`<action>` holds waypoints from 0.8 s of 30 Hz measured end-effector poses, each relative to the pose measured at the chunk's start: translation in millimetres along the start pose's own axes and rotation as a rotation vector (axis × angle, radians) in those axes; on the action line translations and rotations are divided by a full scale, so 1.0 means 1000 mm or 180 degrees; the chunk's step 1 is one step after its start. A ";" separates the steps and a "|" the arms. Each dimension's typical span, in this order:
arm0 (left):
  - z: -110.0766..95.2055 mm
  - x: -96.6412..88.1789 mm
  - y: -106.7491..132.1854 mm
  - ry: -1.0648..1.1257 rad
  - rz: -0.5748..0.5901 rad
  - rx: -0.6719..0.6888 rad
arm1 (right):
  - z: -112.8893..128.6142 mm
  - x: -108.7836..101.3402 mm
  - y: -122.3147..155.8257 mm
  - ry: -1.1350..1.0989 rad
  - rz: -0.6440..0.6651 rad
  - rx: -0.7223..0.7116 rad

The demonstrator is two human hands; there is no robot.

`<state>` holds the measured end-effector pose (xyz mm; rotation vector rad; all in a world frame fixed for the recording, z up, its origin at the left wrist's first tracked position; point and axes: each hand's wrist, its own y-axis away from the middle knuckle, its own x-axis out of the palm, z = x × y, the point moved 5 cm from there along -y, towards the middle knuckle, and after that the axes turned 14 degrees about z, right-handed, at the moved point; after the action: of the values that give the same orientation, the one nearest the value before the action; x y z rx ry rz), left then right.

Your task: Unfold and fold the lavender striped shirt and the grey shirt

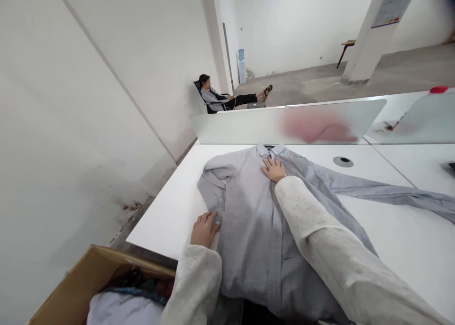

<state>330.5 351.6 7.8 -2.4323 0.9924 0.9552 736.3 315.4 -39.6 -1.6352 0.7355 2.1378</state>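
Note:
A grey button-up shirt (249, 230) lies front side up on the white table (167, 211), its collar toward the frosted divider. Its sleeve on the left is bent down along the body, while the other sleeve stretches far to the right. My left hand (205, 229) pinches the cuff end of the bent sleeve, by a small button. On the upper chest, just below the collar, my right hand (274, 170) rests flat with its fingers spread. The shirt's hem hangs over the near table edge.
An open cardboard box (71, 287) with clothes in it stands at the lower left. A frosted divider (249, 126) runs along the table's far side, with a cable hole (343, 161) before it. A person (213, 97) sits in a chair beyond.

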 end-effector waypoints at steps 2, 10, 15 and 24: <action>0.015 -0.003 -0.005 0.0532 -0.0148 -0.0168 | 0.000 0.000 0.000 -0.0004 -0.0017 -0.0002; 0.092 -0.045 0.012 0.2806 -0.1343 -0.0819 | -0.001 0.000 0.000 -0.0024 -0.0002 -0.0039; 0.121 -0.065 0.027 0.3951 -0.2137 -0.0836 | -0.001 0.001 0.000 -0.0099 -0.0049 -0.0075; 0.115 -0.053 0.019 0.3791 -0.2262 -0.0686 | -0.003 -0.004 0.002 -0.0774 -0.0200 -0.0245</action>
<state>236.5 425.5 -38.8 -3.1184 0.1541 -0.7521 739.2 312.2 -35.7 -1.3802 0.5265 2.2911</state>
